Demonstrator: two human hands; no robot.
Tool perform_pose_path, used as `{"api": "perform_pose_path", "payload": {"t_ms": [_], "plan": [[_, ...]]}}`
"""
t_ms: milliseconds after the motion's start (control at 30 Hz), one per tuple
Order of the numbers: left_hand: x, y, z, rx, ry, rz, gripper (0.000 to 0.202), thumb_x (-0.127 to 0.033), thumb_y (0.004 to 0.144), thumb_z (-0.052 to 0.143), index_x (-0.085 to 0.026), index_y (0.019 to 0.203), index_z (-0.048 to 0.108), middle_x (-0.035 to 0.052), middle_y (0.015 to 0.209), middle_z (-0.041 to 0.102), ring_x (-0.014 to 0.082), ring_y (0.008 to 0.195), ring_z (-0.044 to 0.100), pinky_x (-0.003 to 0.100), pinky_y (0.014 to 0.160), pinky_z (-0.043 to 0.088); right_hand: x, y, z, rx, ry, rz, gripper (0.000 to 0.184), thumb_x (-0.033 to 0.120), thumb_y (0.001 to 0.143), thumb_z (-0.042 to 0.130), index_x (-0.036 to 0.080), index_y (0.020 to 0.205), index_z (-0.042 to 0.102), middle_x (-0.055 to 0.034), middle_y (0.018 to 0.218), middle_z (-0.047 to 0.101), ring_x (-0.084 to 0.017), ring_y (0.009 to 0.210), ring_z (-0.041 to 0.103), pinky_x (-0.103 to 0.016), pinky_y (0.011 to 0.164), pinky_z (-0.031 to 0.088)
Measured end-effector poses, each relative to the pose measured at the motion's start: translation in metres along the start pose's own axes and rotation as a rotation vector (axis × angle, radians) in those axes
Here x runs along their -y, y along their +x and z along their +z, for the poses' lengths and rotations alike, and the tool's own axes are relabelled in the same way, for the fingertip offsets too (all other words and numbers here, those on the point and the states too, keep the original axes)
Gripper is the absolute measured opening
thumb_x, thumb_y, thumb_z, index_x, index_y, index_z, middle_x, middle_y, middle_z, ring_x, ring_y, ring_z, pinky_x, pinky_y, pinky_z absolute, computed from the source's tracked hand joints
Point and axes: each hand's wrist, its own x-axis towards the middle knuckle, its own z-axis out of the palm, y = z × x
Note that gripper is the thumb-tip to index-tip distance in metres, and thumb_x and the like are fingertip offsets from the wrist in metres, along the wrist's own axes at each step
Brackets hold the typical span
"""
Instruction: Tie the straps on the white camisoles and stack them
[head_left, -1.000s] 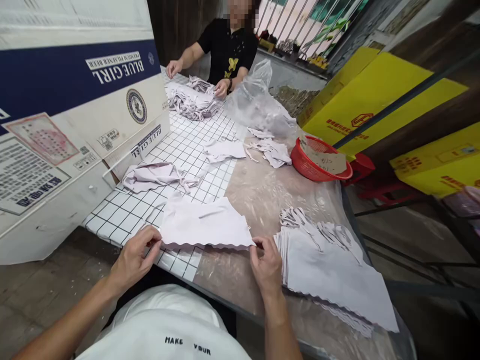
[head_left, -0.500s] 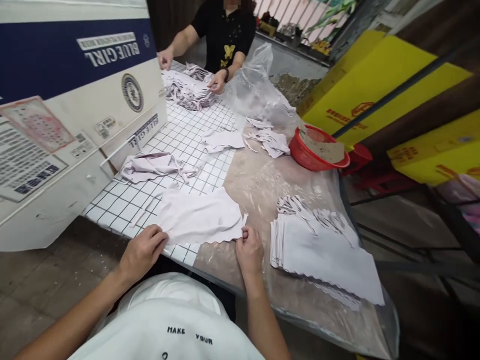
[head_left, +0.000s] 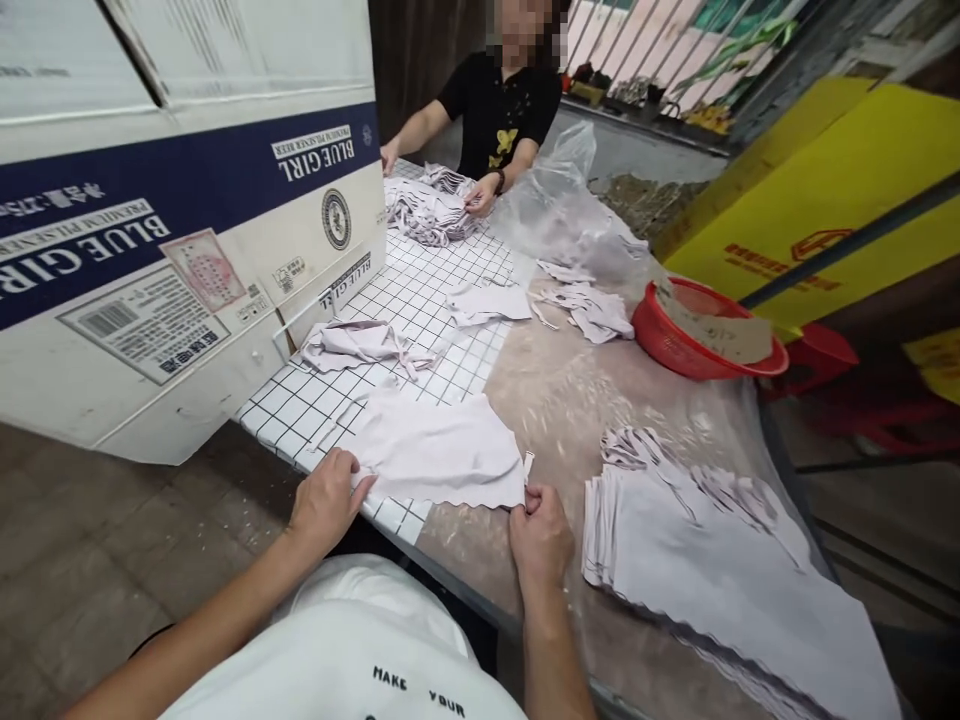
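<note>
A pale lilac garment (head_left: pixel 439 450) with thin straps and a scalloped edge lies spread flat at the table's near edge. My left hand (head_left: pixel 326 505) is at its lower left corner, thumb and fingers slightly apart and touching the fabric. At the lower right corner, my right hand (head_left: pixel 541 530) pinches the edge between thumb and curled fingers, beside a small strap end. To the right lies a neat stack of similar garments (head_left: pixel 705 550), their straps bunched at the top. A crumpled garment (head_left: pixel 356 345) rests beyond the left hand.
A large beer carton (head_left: pixel 247 230) stands at the left. Farther back are a loose garment (head_left: pixel 487 303), a small heap of garments (head_left: pixel 589 308), a clear plastic bag (head_left: pixel 547 200) and a red basket (head_left: pixel 660 345). Across the table (head_left: pixel 555 400), a co-worker (head_left: pixel 499 115) handles a garment pile (head_left: pixel 427 210).
The view has shifted, so the scene sits farther right. My left thumb has moved away from the fingers. My right hand keeps its pinch, and the garment stays spread.
</note>
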Motion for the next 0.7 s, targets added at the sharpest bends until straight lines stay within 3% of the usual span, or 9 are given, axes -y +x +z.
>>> {"api": "perform_pose_path", "payload": {"t_ms": [133, 267, 433, 567, 633, 700], "plan": [[-0.003, 0.002, -0.007, 0.066, -0.105, -0.073, 0.015, -0.028, 0.089, 0.049, -0.022, 0.077, 0.05, 0.0032, 0.078, 0.061, 0.0186, 0.07, 0.058, 0.028, 0.06, 0.039, 0.001, 0.0, -0.003, 0.02, -0.023, -0.001, 0.006, 0.021, 0.072, 0.048, 0.023, 0.075, 0.054, -0.0033, 0.066, 0.057, -0.02, 0.063, 0.051, -0.029, 0.057, 0.028], [0.001, 0.01, -0.019, 0.188, -0.413, -0.193, 0.023, -0.041, 0.084, 0.052, -0.022, 0.071, 0.049, -0.0005, 0.065, 0.055, 0.0168, 0.06, 0.051, 0.027, 0.056, 0.036, 0.002, 0.0, -0.007, 0.006, 0.039, -0.002, 0.003, 0.025, 0.071, 0.047, 0.024, 0.07, 0.05, -0.0034, 0.064, 0.056, -0.021, 0.061, 0.051, -0.029, 0.057, 0.03], [0.011, 0.009, -0.035, 0.264, -0.74, -0.27, 0.046, -0.065, 0.072, 0.058, -0.022, 0.063, 0.048, -0.0027, 0.06, 0.045, 0.0148, 0.057, 0.042, 0.026, 0.055, 0.035, 0.0, -0.007, -0.026, 0.031, 0.366, 0.056, 0.004, 0.028, 0.069, 0.046, 0.025, 0.072, 0.045, 0.0001, 0.059, 0.054, -0.019, 0.054, 0.052, -0.028, 0.053, 0.038], [0.015, 0.007, -0.041, 0.39, -0.88, -0.337, 0.052, -0.072, 0.068, 0.061, -0.022, 0.065, 0.044, -0.0059, 0.059, 0.036, 0.0123, 0.054, 0.037, 0.024, 0.05, 0.034, 0.001, -0.009, -0.048, 0.011, 0.605, 0.111, 0.016, 0.028, 0.067, 0.05, 0.023, 0.082, 0.048, -0.0003, 0.068, 0.06, -0.018, 0.061, 0.06, -0.027, 0.057, 0.047], [0.009, 0.022, -0.045, 0.447, -0.898, -0.294, 0.05, -0.068, 0.068, 0.063, -0.022, 0.068, 0.045, -0.0065, 0.059, 0.037, 0.0116, 0.053, 0.038, 0.023, 0.049, 0.035, 0.004, 0.004, -0.061, 0.046, 0.615, 0.111, 0.02, 0.028, 0.067, 0.053, 0.022, 0.086, 0.052, -0.0018, 0.075, 0.064, -0.019, 0.069, 0.063, -0.027, 0.062, 0.049], [-0.006, 0.054, -0.051, 0.469, -0.87, -0.219, 0.046, -0.062, 0.065, 0.068, -0.021, 0.068, 0.047, -0.0062, 0.058, 0.042, 0.0111, 0.053, 0.04, 0.023, 0.048, 0.035, 0.009, 0.034, -0.072, 0.121, 0.57, 0.085, 0.02, 0.027, 0.064, 0.055, 0.02, 0.083, 0.057, -0.0012, 0.074, 0.064, -0.018, 0.07, 0.063, -0.027, 0.064, 0.05]]}}
